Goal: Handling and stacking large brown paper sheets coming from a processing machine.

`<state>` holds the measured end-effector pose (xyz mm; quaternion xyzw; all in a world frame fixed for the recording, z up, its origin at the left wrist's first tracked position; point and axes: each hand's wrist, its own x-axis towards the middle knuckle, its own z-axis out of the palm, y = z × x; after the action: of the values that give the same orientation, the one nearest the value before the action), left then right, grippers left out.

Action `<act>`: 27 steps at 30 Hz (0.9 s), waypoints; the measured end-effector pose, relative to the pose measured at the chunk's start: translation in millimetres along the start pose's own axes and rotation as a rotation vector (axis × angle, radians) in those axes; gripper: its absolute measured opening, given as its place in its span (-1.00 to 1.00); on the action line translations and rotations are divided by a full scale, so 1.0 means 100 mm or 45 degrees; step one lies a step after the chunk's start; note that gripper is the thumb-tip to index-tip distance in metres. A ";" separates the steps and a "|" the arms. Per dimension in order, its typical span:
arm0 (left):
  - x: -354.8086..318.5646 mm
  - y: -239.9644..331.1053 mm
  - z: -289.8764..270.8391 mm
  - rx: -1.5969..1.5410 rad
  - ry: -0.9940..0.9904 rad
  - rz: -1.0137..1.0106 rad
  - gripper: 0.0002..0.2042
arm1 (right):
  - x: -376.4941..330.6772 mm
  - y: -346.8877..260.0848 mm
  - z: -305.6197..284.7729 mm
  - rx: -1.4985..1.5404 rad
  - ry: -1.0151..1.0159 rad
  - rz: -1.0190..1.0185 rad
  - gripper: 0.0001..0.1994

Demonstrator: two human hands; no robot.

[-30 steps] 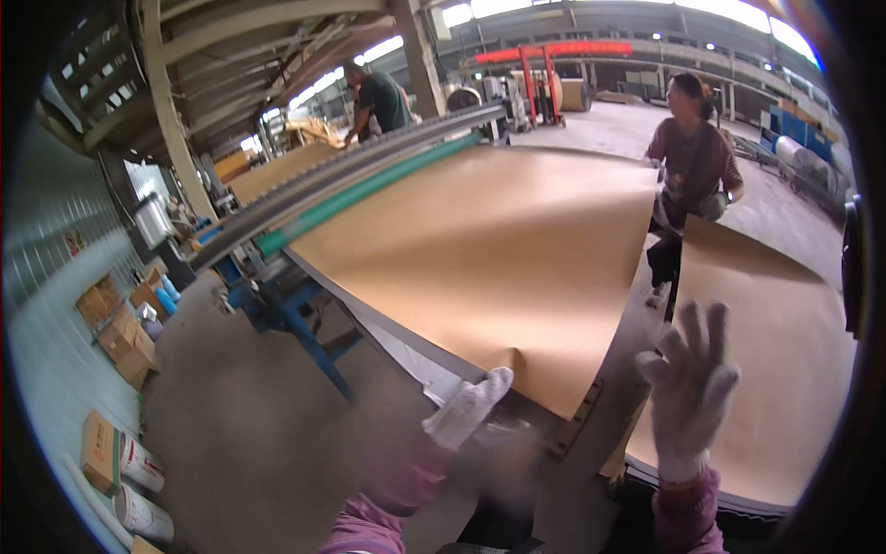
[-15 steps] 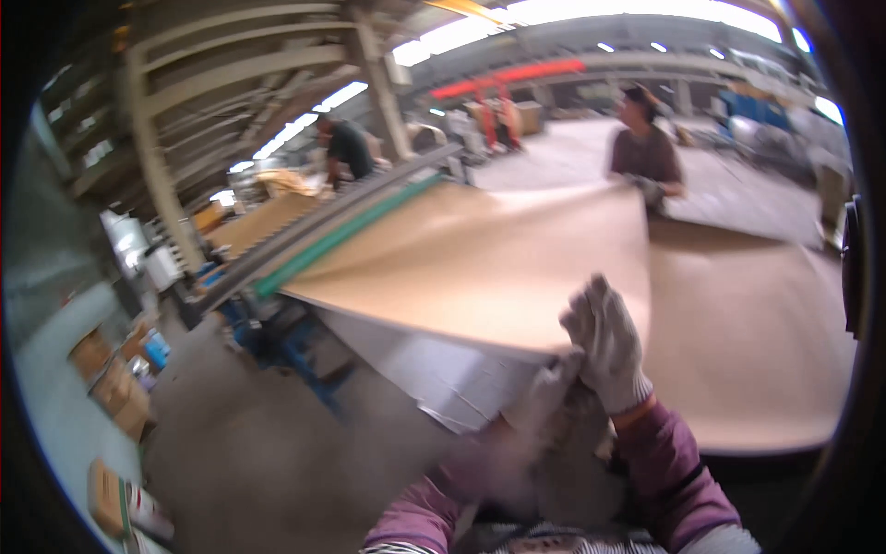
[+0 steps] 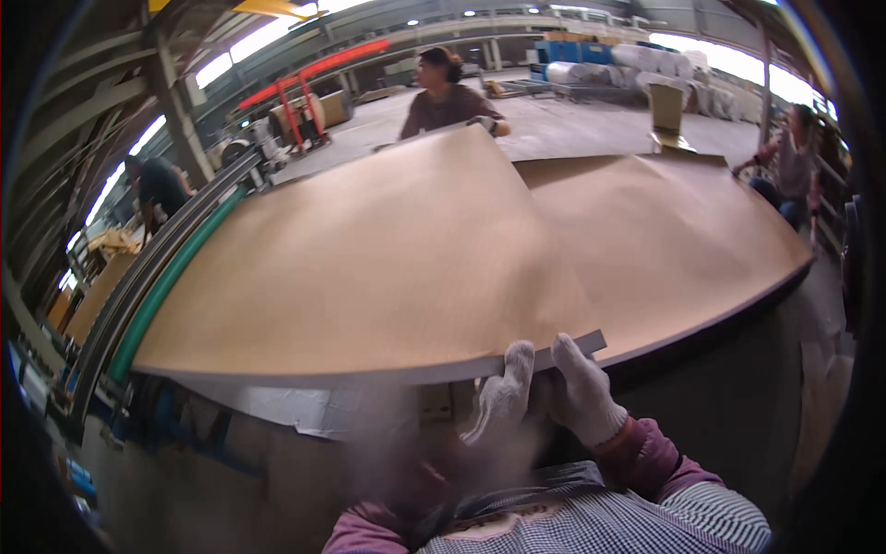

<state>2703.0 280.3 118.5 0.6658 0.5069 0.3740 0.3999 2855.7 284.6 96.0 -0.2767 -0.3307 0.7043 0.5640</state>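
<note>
Two gloved hands grip the near edge of a big brown sheet (image 3: 369, 268), a thin board that bows gently across most of the view. The left hand (image 3: 503, 392) curls its white cotton glove over the sheet's lip at about six o'clock, fingers up on the edge, and the right hand (image 3: 583, 392) sits just beside it, touching or nearly so, pinching the corner of the same sheet. Both hands are clenched on the board (the thumbs are hidden under it). Mauve sleeves (image 3: 660, 457) come up from the lower rim, above a checked shirt front. The held sheet lies partly over a stack of like brown sheets (image 3: 683, 240), which spreads toward three o'clock on a dark-sided base. At twelve o'clock a person (image 3: 448, 97) stands at the far edge with a gloved hand on the lifted sheet. At ten o'clock a long green roller (image 3: 171, 286) runs beside a grey rail, and another person (image 3: 157, 189) bends over near its far end. A third person (image 3: 784, 162) stands at two o'clock by the stack's far corner. Red frames (image 3: 305, 92) stand at eleven o'clock.
</note>
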 end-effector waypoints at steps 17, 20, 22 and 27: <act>-0.35 -1.24 -0.94 -1.140 0.860 -0.381 -0.79 | -0.06 -0.61 -1.44 -0.704 0.713 -0.350 -0.91; -0.33 -1.57 -0.76 -0.760 0.840 -0.287 -0.81 | -0.06 -0.79 -1.72 -0.601 0.796 -0.374 -0.84; -0.32 -1.54 -0.63 -0.672 0.581 -0.161 -0.74 | -0.05 -0.80 -1.72 -0.472 0.768 -0.313 -0.78; -0.39 -0.87 -0.43 -1.000 0.440 -0.433 -0.62 | -0.24 0.08 -0.49 -1.205 -0.107 -0.698 -0.63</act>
<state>2623.5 263.3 53.3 0.2990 0.4880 0.5724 0.5872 2893.4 267.4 59.1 -0.3755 -0.6937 0.3163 0.5271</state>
